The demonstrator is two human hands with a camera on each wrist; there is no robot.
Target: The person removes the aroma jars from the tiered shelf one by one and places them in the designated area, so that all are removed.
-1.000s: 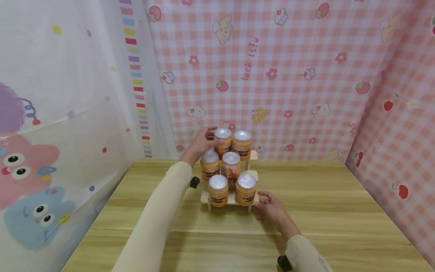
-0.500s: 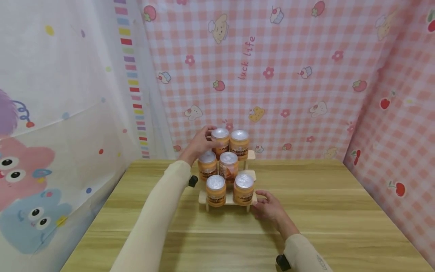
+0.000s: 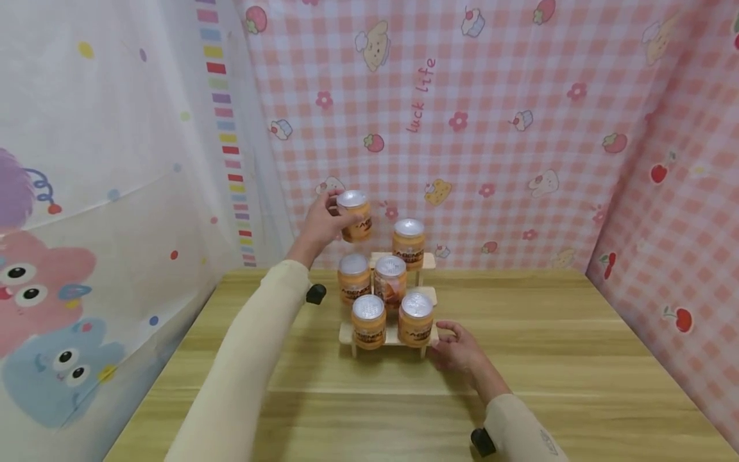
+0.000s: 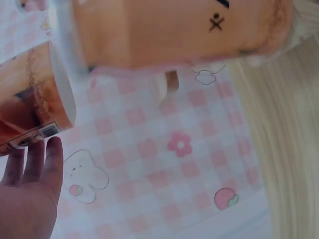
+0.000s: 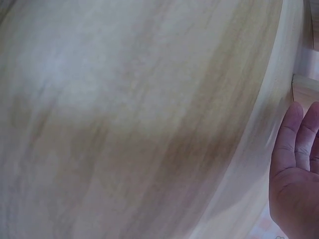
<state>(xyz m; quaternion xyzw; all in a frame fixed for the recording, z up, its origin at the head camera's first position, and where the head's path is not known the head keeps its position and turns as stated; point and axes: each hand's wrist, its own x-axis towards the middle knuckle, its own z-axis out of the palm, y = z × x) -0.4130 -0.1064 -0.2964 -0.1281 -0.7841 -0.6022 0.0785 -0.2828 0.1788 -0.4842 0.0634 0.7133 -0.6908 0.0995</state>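
My left hand (image 3: 324, 221) grips an orange can (image 3: 356, 221) with a silver lid, raised above the top step of a small three-step wooden rack (image 3: 428, 260). In the left wrist view, fingers (image 4: 52, 164) lie along the side of the held can (image 4: 37, 99). Another can (image 3: 408, 247) stands alone on the top step. Two cans (image 3: 355, 285) share the middle step, and two more (image 3: 369, 327) stand spaced apart on the bottom one. My right hand (image 3: 462, 353) rests at the bottom step's right end, its fingers (image 5: 286, 134) fairly straight in the right wrist view.
The rack stands on a wood-grain table (image 3: 519, 359), towards its back. Behind rises a pink checked cloth (image 3: 485, 154), with a white printed sheet (image 3: 144, 192) on the left and a cherry-patterned cloth (image 3: 675, 256) on the right.
My left hand has lifted the left can off the top step, up and to the left. My right hand keeps its place at the rack's end.
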